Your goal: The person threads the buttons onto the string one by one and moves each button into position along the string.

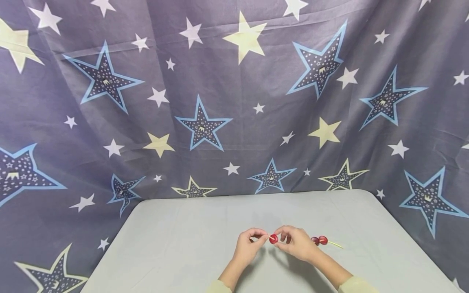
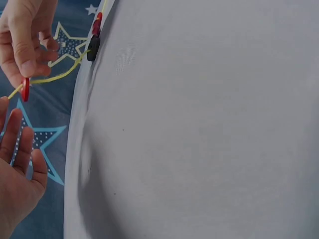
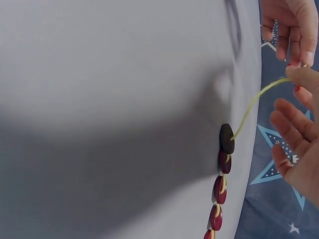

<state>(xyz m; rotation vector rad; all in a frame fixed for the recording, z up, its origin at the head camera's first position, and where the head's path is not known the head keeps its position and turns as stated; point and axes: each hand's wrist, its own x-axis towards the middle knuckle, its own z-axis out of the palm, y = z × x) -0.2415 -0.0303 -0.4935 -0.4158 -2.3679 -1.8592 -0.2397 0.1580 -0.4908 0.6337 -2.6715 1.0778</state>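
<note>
Between both hands is a red button, with a yellow cord running through it. My right hand pinches the button's edge between thumb and fingertip. From the other side my left hand pinches the short length of cord that comes out of the button, its other fingers spread in the left wrist view. The cord sags from the red button to a dark button lying at the table's edge. Behind that one, several maroon buttons are strung in a row on the same cord.
A pale grey cloth-covered table lies under the hands. Right of my right hand, the strung buttons end in a loose cord tail. A dark curtain printed with stars hangs behind the table.
</note>
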